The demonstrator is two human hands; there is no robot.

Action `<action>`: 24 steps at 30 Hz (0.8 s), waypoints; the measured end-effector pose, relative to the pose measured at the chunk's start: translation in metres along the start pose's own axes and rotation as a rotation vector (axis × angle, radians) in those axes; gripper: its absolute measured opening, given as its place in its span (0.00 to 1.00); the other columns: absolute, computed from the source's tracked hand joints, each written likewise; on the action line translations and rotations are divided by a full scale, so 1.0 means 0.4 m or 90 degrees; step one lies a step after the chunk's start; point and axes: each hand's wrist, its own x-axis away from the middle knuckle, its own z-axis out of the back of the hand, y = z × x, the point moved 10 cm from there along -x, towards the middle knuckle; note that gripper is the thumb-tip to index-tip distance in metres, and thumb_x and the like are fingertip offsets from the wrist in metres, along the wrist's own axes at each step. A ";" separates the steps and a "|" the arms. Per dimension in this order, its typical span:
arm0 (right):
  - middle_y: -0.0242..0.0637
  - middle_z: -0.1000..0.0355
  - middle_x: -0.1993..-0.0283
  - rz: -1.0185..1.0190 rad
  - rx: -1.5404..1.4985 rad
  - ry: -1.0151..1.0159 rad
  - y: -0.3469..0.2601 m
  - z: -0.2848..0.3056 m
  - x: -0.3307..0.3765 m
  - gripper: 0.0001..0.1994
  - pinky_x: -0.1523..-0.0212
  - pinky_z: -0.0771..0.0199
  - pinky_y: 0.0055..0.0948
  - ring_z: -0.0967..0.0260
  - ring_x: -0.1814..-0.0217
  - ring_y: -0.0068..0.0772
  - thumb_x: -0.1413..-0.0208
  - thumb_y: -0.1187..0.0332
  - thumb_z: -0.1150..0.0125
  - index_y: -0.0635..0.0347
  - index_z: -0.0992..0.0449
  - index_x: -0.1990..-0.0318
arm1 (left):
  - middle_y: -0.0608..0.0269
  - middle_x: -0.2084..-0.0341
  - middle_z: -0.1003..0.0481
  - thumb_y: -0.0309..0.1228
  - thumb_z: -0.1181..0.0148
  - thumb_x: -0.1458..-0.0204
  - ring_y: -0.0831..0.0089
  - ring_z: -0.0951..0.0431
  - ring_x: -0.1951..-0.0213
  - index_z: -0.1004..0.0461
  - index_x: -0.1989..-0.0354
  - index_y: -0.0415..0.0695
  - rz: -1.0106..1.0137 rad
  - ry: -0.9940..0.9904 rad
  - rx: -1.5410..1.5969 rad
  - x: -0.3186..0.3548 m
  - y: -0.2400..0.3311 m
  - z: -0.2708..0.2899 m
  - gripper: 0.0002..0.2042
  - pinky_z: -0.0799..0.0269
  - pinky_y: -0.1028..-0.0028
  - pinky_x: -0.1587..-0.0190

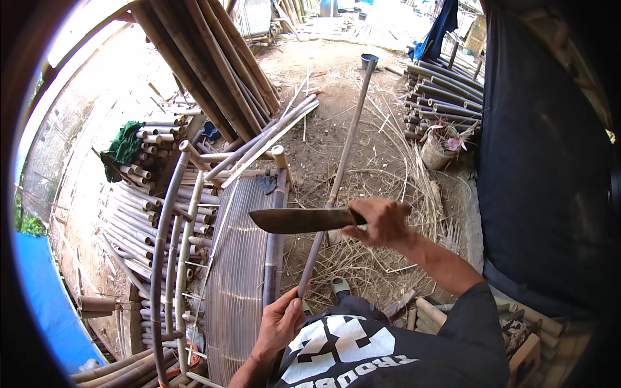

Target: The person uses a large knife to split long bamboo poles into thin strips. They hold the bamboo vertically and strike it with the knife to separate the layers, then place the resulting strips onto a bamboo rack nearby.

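My left hand (282, 318) grips the near end of a long thin bamboo pole (343, 155) that runs away from me toward a dark bucket. My right hand (383, 221) holds the handle of a broad dark machete (299, 220), blade pointing left, lying across the pole at about its middle. The blade hovers over the edge of a curved bench of bamboo slats (240, 271).
Cut bamboo sections are stacked at left (145, 213), with a green cloth (123, 149) on top. Thick bamboo poles (207, 64) lean at the upper left. More poles are piled at the right (443, 97). Shavings litter the ground (381, 168). A woven basket (440, 150) stands nearby.
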 end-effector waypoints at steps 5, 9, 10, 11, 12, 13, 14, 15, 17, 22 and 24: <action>0.25 0.42 0.88 -0.402 0.037 -0.061 0.410 0.091 0.054 0.32 0.95 0.42 0.27 0.46 0.91 0.18 0.40 0.33 0.63 0.54 0.30 0.72 | 0.75 0.84 0.40 0.31 0.54 0.34 0.87 0.44 0.85 0.36 0.39 0.33 0.064 -0.026 0.051 0.090 -0.076 0.025 0.19 0.50 0.83 0.84; 0.37 0.31 0.84 -0.307 0.140 -0.076 0.392 0.140 0.013 0.33 0.86 0.32 0.37 0.30 0.86 0.36 0.41 0.32 0.61 0.56 0.28 0.71 | 0.74 0.86 0.40 0.33 0.53 0.34 0.86 0.43 0.85 0.35 0.40 0.30 0.093 0.000 0.068 0.134 -0.115 0.069 0.20 0.49 0.83 0.84; 0.39 0.30 0.83 -0.344 0.136 -0.110 0.413 0.134 0.022 0.33 0.84 0.30 0.38 0.29 0.84 0.38 0.41 0.32 0.60 0.56 0.27 0.70 | 0.74 0.86 0.41 0.33 0.52 0.35 0.86 0.44 0.86 0.35 0.41 0.30 0.095 0.010 0.050 0.142 -0.123 0.083 0.20 0.50 0.83 0.85; 0.41 0.29 0.82 -0.380 0.130 -0.145 0.435 0.129 0.032 0.33 0.82 0.29 0.39 0.27 0.83 0.41 0.41 0.32 0.60 0.56 0.27 0.69 | 0.73 0.87 0.40 0.34 0.51 0.35 0.86 0.44 0.86 0.34 0.41 0.30 0.095 0.028 0.022 0.159 -0.128 0.096 0.20 0.50 0.82 0.84; 0.40 0.29 0.82 -0.367 0.153 -0.095 0.444 0.161 0.024 0.33 0.80 0.27 0.40 0.27 0.81 0.40 0.41 0.31 0.59 0.55 0.26 0.68 | 0.73 0.87 0.40 0.34 0.50 0.36 0.86 0.44 0.86 0.33 0.42 0.30 0.083 0.024 0.019 0.175 -0.139 0.107 0.20 0.51 0.81 0.84; 0.40 0.29 0.82 -0.347 0.172 -0.099 0.450 0.172 0.022 0.33 0.79 0.27 0.41 0.26 0.80 0.40 0.42 0.31 0.59 0.55 0.26 0.67 | 0.73 0.87 0.39 0.35 0.50 0.36 0.86 0.44 0.86 0.33 0.42 0.30 0.067 0.021 0.020 0.192 -0.150 0.116 0.21 0.51 0.81 0.84; 0.40 0.28 0.82 -0.326 0.191 -0.103 0.456 0.182 0.021 0.34 0.79 0.27 0.41 0.26 0.79 0.40 0.42 0.31 0.59 0.55 0.25 0.66 | 0.73 0.88 0.39 0.35 0.50 0.36 0.86 0.45 0.86 0.32 0.42 0.30 0.051 0.019 0.020 0.199 -0.157 0.123 0.21 0.52 0.81 0.84; 0.40 0.28 0.81 -0.358 0.193 -0.123 0.476 0.181 0.030 0.34 0.79 0.27 0.40 0.26 0.79 0.40 0.43 0.30 0.60 0.55 0.25 0.65 | 0.73 0.88 0.40 0.36 0.49 0.36 0.86 0.45 0.86 0.32 0.43 0.29 0.070 0.026 0.010 0.208 -0.158 0.128 0.21 0.52 0.81 0.83; 0.39 0.27 0.79 -0.424 0.213 -0.114 0.563 0.220 0.067 0.37 0.81 0.29 0.37 0.27 0.81 0.37 0.43 0.28 0.64 0.55 0.24 0.63 | 0.72 0.88 0.39 0.38 0.50 0.36 0.86 0.44 0.86 0.31 0.44 0.30 0.103 0.016 -0.027 0.238 -0.175 0.140 0.22 0.52 0.80 0.83; 0.42 0.21 0.68 -0.702 0.168 0.079 0.732 0.394 0.143 0.39 0.69 0.27 0.37 0.24 0.69 0.38 0.44 0.29 0.60 0.59 0.19 0.63 | 0.72 0.90 0.41 0.42 0.52 0.36 0.83 0.44 0.88 0.31 0.44 0.31 0.156 0.010 0.038 0.300 -0.207 0.191 0.24 0.52 0.79 0.85; 0.42 0.22 0.72 -0.632 0.086 0.005 0.596 0.305 0.082 0.36 0.65 0.27 0.39 0.24 0.69 0.41 0.44 0.30 0.56 0.59 0.20 0.66 | 0.73 0.88 0.41 0.40 0.56 0.33 0.84 0.44 0.88 0.36 0.39 0.33 0.107 -0.035 0.161 0.180 -0.167 0.143 0.23 0.46 0.81 0.84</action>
